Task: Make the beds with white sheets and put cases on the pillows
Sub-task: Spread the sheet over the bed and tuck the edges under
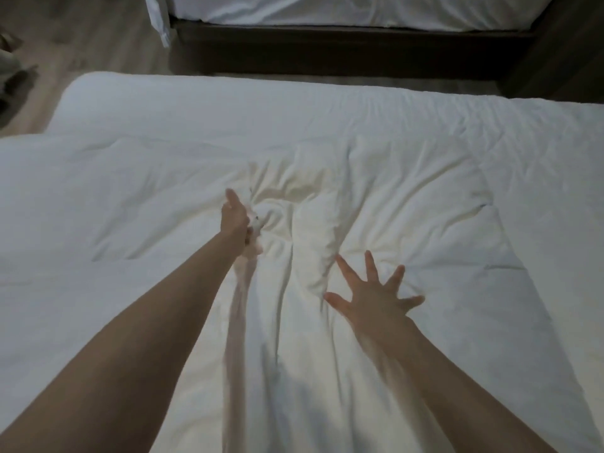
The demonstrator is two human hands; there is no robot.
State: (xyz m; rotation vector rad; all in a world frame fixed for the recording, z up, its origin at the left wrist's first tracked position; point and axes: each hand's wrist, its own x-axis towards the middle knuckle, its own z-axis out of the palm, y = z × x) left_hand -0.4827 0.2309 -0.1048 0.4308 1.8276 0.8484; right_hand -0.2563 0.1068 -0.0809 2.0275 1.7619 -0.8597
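A white quilted duvet [408, 197] lies spread over the near bed and fills most of the view. My left hand [237, 219] grips a bunched fold of the duvet near its middle, and creases radiate from that spot. My right hand [376, 297] hovers or presses flat on the duvet to the right, fingers spread wide and holding nothing. Whether the right palm touches the cloth I cannot tell. No pillows are visible.
A second bed [327, 11] with a white sheet on a dark wooden frame [327, 50] stands across a narrow strip of wooden floor [98, 44]. A white cloth edge [160, 24] hangs at its left corner. Dark blurred objects [13, 76] lie at the far left.
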